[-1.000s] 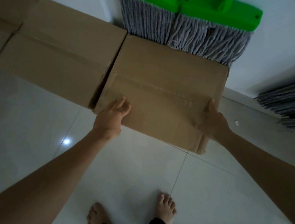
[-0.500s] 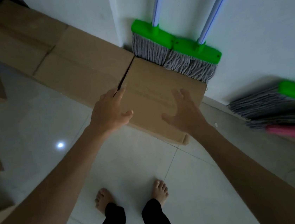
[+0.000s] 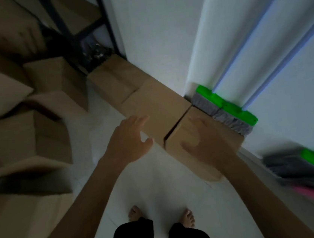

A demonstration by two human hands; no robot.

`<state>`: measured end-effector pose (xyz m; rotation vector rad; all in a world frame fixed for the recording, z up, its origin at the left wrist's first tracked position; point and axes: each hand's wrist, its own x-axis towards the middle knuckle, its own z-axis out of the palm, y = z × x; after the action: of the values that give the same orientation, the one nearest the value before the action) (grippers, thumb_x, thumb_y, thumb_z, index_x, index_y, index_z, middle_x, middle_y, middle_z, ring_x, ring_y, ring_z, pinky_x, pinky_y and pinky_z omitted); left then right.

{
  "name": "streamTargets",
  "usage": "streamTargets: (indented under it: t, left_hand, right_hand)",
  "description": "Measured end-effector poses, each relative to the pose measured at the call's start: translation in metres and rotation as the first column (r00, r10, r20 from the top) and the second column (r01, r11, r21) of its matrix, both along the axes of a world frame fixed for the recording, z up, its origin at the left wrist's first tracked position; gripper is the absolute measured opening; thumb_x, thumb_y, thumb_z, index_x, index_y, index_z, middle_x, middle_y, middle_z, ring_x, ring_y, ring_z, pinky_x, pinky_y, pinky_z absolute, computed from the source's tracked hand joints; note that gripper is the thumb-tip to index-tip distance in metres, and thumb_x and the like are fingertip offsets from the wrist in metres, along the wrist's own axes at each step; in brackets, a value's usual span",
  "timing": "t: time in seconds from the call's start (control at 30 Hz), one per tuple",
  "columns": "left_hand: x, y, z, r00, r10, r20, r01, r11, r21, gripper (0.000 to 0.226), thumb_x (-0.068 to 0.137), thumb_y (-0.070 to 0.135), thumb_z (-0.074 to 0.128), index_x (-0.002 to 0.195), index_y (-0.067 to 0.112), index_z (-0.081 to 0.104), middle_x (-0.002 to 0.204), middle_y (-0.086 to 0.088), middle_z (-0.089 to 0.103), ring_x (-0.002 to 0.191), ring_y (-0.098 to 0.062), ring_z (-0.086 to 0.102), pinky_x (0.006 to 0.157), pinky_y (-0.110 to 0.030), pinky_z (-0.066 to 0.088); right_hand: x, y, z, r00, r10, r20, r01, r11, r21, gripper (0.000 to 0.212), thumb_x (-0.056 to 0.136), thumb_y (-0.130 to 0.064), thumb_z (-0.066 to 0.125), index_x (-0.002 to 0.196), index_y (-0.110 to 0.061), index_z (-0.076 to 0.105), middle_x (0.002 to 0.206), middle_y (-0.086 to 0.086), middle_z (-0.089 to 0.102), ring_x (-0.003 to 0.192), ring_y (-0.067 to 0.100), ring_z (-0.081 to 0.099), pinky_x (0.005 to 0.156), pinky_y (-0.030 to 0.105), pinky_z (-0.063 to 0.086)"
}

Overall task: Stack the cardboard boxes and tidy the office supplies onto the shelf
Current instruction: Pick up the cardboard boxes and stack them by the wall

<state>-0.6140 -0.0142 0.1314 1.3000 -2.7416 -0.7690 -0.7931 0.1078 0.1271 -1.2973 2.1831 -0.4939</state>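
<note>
**Cardboard boxes and shelf**

The nearest box (image 3: 230, 135), plain brown with its flaps closed, lies flat beneath the spread right hand (image 3: 204, 144). A second box (image 3: 156, 103) abuts it, just beyond the left hand (image 3: 129, 141). A third box (image 3: 114, 80) continues the row farther off. Blurred stacked boxes (image 3: 23, 134) stand left of the left hand, before the dark shelf frame (image 3: 63, 25).

Fingers spread, the right hand (image 3: 207, 145) hovers over the end cardboard box (image 3: 174, 144), the left hand (image 3: 129, 139) alongside, apparently touching nothing.
</note>
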Motion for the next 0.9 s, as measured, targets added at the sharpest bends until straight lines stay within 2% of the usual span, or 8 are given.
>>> streamTargets:
  t: [0.2, 0.27, 0.33, 0.4, 0.5, 0.67, 0.8, 0.9]
  left_hand:
    - [0.119, -0.009, 0.082, 0.964, 0.259, -0.058, -0.26, 0.966, -0.005, 0.076, 0.074, 0.053, 0.043, 0.143, 0.023, 0.037, 0.145, 0.0, 0.039, 0.131, -0.021, 0.036, 0.108, -0.036, 0.031]
    - [0.153, -0.011, 0.1, 0.936, 0.339, -0.091, -0.339, 0.941, 0.017, 0.075, 0.074, 0.053, 0.044, 0.142, 0.023, 0.038, 0.144, 0.0, 0.039, 0.13, -0.02, 0.037, 0.108, -0.035, 0.031]
    - [0.19, -0.014, 0.118, 0.894, 0.433, -0.117, -0.429, 0.901, 0.057, 0.074, 0.074, 0.052, 0.045, 0.141, 0.023, 0.039, 0.145, 0.002, 0.039, 0.131, -0.019, 0.037, 0.108, -0.034, 0.031]
    - [0.221, -0.02, 0.128, 0.868, 0.481, -0.121, -0.475, 0.877, 0.077, 0.071, 0.077, 0.053, 0.047, 0.142, 0.023, 0.038, 0.145, 0.003, 0.039, 0.132, -0.018, 0.036, 0.109, -0.033, 0.031]
    - [0.265, -0.031, 0.138, 0.841, 0.533, -0.096, -0.528, 0.846, 0.074, 0.066, 0.083, 0.053, 0.05, 0.141, 0.023, 0.038, 0.143, 0.004, 0.041, 0.133, -0.018, 0.036, 0.108, -0.03, 0.028]
    - [0.314, -0.041, 0.161, 0.739, 0.644, -0.196, -0.636, 0.764, 0.113, 0.063, 0.084, 0.046, 0.057, 0.138, 0.018, 0.044, 0.139, -0.002, 0.045, 0.129, -0.023, 0.04, 0.107, -0.034, 0.033]
    - [0.341, -0.057, 0.173, 0.685, 0.682, -0.255, -0.69, 0.72, 0.07, 0.049, 0.088, 0.028, 0.061, 0.133, 0.011, 0.049, 0.13, -0.004, 0.052, 0.124, -0.022, 0.042, 0.095, -0.025, 0.03]
    - [0.361, -0.077, 0.176, 0.659, 0.71, -0.249, -0.716, 0.694, 0.081, 0.05, 0.089, 0.025, 0.059, 0.135, 0.009, 0.046, 0.135, -0.009, 0.049, 0.125, -0.023, 0.041, 0.097, -0.025, 0.03]
  right_hand:
    - [0.077, -0.038, 0.091, 0.987, 0.157, -0.024, -0.159, 0.986, -0.055, 0.065, 0.084, -0.029, 0.068, 0.14, -0.015, 0.039, 0.142, 0.004, 0.042, 0.122, 0.018, 0.044, 0.081, 0.011, 0.025]
    - [0.1, -0.047, 0.109, 0.986, 0.164, 0.005, -0.163, 0.985, -0.061, 0.063, 0.084, -0.028, 0.069, 0.139, -0.015, 0.042, 0.139, 0.004, 0.045, 0.118, 0.017, 0.048, 0.079, 0.008, 0.024]
    - [0.129, -0.061, 0.126, 0.985, 0.162, 0.054, -0.158, 0.985, -0.068, 0.062, 0.083, -0.026, 0.07, 0.138, -0.014, 0.044, 0.137, 0.004, 0.046, 0.117, 0.018, 0.05, 0.083, 0.011, 0.029]
    - [0.154, -0.074, 0.135, 0.98, 0.158, 0.119, -0.151, 0.986, -0.066, 0.062, 0.082, -0.024, 0.07, 0.137, -0.013, 0.044, 0.137, 0.004, 0.045, 0.121, 0.022, 0.049, 0.096, 0.026, 0.039]
    - [0.193, -0.098, 0.149, 0.97, 0.185, 0.159, -0.176, 0.982, -0.07, 0.064, 0.083, -0.026, 0.07, 0.139, -0.015, 0.042, 0.14, 0.004, 0.042, 0.125, 0.025, 0.047, 0.102, 0.045, 0.041]
    - [0.247, -0.138, 0.163, 0.948, 0.252, 0.195, -0.241, 0.967, -0.079, 0.065, 0.085, -0.029, 0.066, 0.141, -0.013, 0.038, 0.143, 0.002, 0.04, 0.127, 0.022, 0.044, 0.105, 0.038, 0.038]
    - [0.28, -0.177, 0.168, 0.915, 0.332, 0.229, -0.311, 0.942, -0.124, 0.063, 0.086, -0.026, 0.067, 0.141, -0.016, 0.039, 0.142, 0.001, 0.042, 0.127, 0.02, 0.043, 0.106, 0.036, 0.036]
    - [0.304, -0.214, 0.17, 0.89, 0.391, 0.233, -0.373, 0.92, -0.118, 0.063, 0.086, -0.028, 0.067, 0.141, -0.017, 0.037, 0.144, 0.002, 0.039, 0.128, 0.018, 0.041, 0.103, 0.028, 0.034]
